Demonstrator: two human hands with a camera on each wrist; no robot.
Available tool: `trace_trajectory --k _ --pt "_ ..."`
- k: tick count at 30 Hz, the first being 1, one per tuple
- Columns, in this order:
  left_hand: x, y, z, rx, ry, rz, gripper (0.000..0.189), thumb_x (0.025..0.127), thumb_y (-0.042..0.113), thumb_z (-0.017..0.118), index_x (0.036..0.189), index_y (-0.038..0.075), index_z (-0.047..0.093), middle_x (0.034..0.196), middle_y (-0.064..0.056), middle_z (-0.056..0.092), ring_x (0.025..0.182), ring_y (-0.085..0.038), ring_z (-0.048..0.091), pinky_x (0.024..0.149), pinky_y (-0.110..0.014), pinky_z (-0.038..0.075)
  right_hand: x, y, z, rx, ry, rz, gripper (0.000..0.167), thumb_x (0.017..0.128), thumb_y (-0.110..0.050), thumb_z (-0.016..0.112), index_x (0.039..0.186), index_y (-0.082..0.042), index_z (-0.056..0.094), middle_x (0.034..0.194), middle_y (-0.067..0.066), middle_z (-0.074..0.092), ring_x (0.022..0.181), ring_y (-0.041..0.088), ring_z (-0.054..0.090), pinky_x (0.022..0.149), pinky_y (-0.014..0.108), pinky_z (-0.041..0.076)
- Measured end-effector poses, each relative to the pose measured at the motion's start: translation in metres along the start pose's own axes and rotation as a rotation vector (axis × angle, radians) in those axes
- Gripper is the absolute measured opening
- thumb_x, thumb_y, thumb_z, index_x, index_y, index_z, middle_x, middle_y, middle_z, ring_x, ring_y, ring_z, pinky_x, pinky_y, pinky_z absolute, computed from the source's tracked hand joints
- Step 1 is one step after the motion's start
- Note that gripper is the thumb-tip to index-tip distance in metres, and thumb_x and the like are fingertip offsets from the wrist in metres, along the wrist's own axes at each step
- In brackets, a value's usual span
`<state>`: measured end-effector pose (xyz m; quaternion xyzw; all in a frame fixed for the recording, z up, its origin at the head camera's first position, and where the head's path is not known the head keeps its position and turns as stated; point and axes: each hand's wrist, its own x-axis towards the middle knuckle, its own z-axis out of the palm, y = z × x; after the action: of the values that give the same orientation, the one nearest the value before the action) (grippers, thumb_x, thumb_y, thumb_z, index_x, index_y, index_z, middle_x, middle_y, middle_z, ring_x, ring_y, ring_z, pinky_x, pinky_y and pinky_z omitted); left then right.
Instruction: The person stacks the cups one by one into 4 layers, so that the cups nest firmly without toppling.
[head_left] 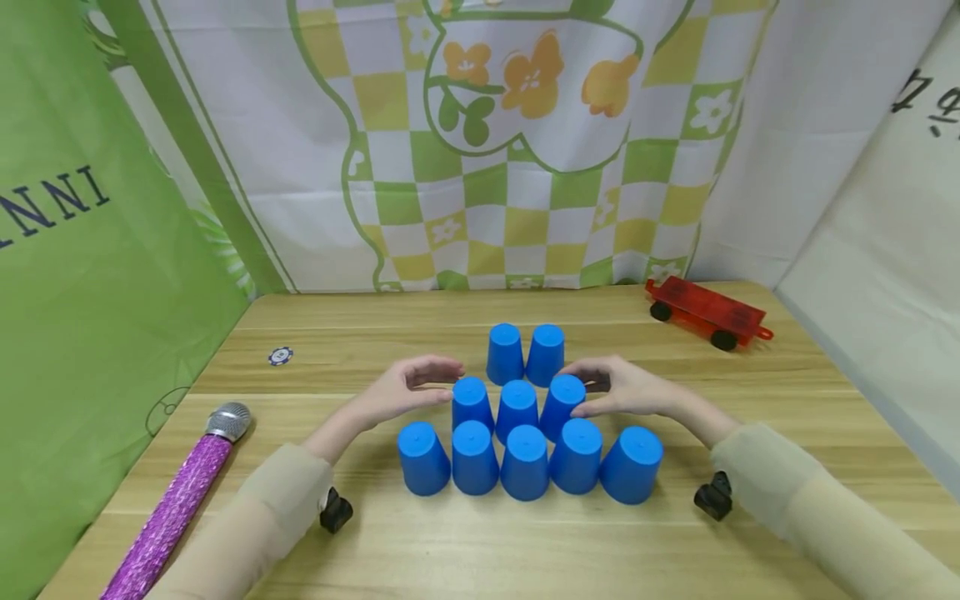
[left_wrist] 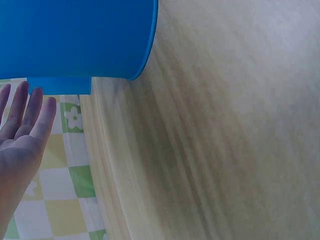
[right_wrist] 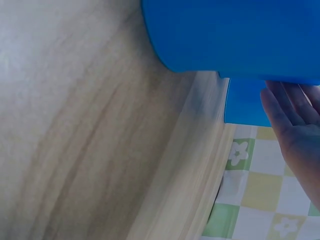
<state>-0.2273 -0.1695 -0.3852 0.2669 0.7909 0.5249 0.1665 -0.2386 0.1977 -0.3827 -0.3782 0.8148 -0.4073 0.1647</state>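
Blue, smooth, tapered cups (head_left: pixel 517 412) stand in rows, left grip (head_left: pixel 397 390) relaxed apart, right grip (head_left: pixel 627 387) curled round one.

1. Tabletop (head_left: pixel 480 550) centre: front row of five cups (head_left: pixel 525 463); row of three cups (head_left: pixel 517 408) behind; two cups (head_left: pixel 506 354) farthest back.
2. Left hand (head_left: pixel 412 387) beside middle row's left end; right hand (head_left: pixel 626 387) at right-end cup (head_left: pixel 562 406).
3. Microphone (head_left: pixel 183 492) along left edge.
4. Chip (head_left: pixel 281 356) toward far-left corner.
5. Cart (head_left: pixel 705 313) by far-right corner.
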Motion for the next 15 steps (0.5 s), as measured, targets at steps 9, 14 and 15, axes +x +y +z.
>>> trace_trajectory --k 9,14,15 --pt "0.0041 -0.0048 0.0042 0.019 -0.012 -0.033 0.052 0.086 0.030 0.069 0.132 0.013 0.052 0.135 -0.007 0.054 0.126 -0.025 0.050 0.104 -0.042 0.045 -0.0002 -0.0040 0.0007 0.005 0.066 -0.002 0.043 0.083 -0.018 0.072 0.120 -0.003 0.057 0.116 0.013 0.064 0.109 0.028 0.060 0.094 0.048 0.050" --pt "0.0071 -0.0058 0.0070 0.009 -0.034 -0.027 0.055 0.086 0.029 0.069 0.133 0.010 0.050 0.137 -0.010 0.053 0.126 -0.027 0.050 0.103 -0.041 0.045 -0.0050 -0.0058 -0.0026 0.008 0.120 0.033 0.042 0.082 -0.018 0.073 0.119 -0.005 0.058 0.115 0.011 0.065 0.108 0.026 0.061 0.095 0.047 0.050" --pt "0.0076 -0.0057 0.0075 0.009 -0.039 -0.026 0.056 0.086 0.028 0.069 0.134 0.009 0.050 0.137 -0.010 0.052 0.126 -0.028 0.050 0.103 -0.041 0.045 -0.0061 -0.0058 -0.0037 0.006 0.131 0.041 0.042 0.082 -0.018 0.073 0.119 -0.006 0.058 0.115 0.011 0.065 0.108 0.025 0.061 0.095 0.046 0.050"
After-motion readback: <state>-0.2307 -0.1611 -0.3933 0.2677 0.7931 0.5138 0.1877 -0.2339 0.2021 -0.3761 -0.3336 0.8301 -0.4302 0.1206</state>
